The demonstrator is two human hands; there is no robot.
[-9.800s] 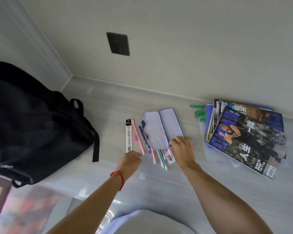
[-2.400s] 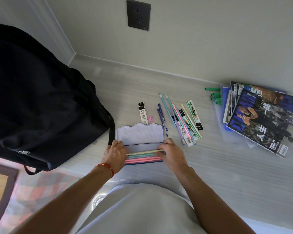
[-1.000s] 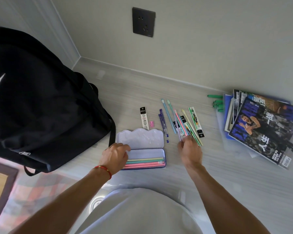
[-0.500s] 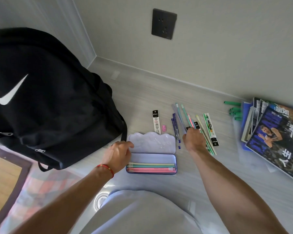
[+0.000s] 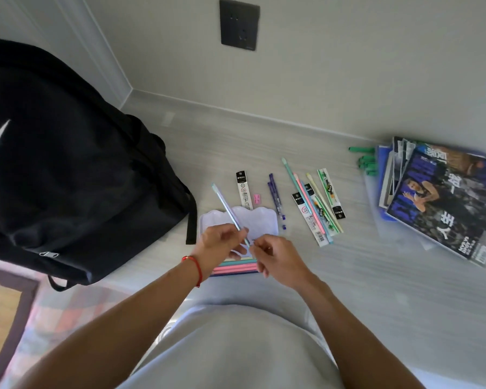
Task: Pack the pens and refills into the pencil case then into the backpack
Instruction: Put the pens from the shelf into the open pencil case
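The open pencil case lies on the floor in front of me, its pale lid up and several pastel pens in its tray. Both hands hover over it, pinching one light-blue pen that slants up to the left. My left hand grips the shaft and my right hand holds the lower tip. More pens and packaged refills lie to the right, two purple pens and another refill pack just behind the case. The black backpack stands at the left.
A small pink eraser sits behind the case. A stack of magazines with green markers beside it lies at the right by the wall. A socket plate is on the wall. A rug lies lower left.
My right hand picked a light-blue pen from the pile at the right and brought it over the case. My left hand left the case edge and joined it on the pen.
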